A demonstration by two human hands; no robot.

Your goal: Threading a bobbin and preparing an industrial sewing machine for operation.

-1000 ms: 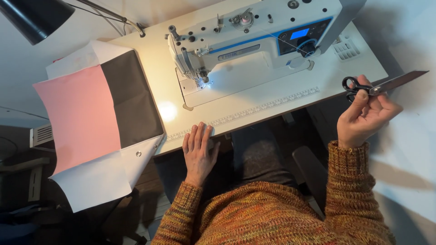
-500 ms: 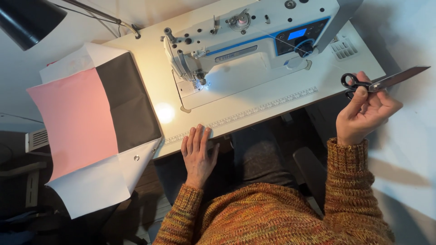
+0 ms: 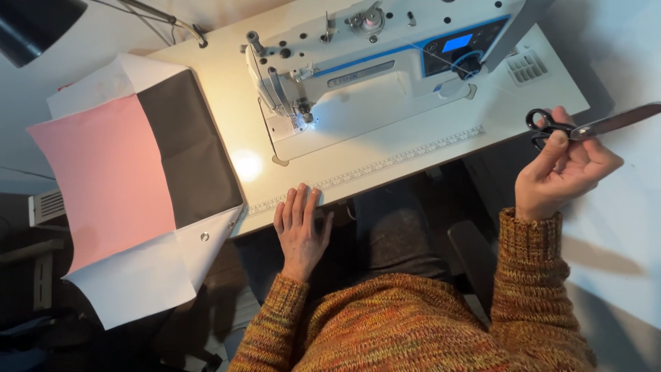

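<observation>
While the right hand (image 3: 561, 176) stays raised off the table's right end, its thumb and fingers are pinched around the black loop handles of a pair of long steel-bladed scissors (image 3: 589, 127), grasping them at the pivot end. Compared with a second ago, the hand and scissors sit slightly lower and further right in the view, and the blades now run out past the right edge of the frame; the grasp itself looks unchanged. The scissors lie nearly level, their long axis running left to right with a slight upward tilt, handles toward the sewing machine and closed blades pointing away to the person's right, over the pale floor beyond the table edge. The left hand (image 3: 301, 227) has not moved: it rests flat and empty, fingers spread, on the front edge of the white sewing table (image 3: 385, 155), just below the printed ruler strip (image 3: 385, 164). Behind it stands the white industrial sewing machine with a blue display panel (image 3: 385, 52), its needle lamp lit. A folded stack of pink, dark grey and white fabric sheets (image 3: 138, 179) hangs over the table's left end.
</observation>
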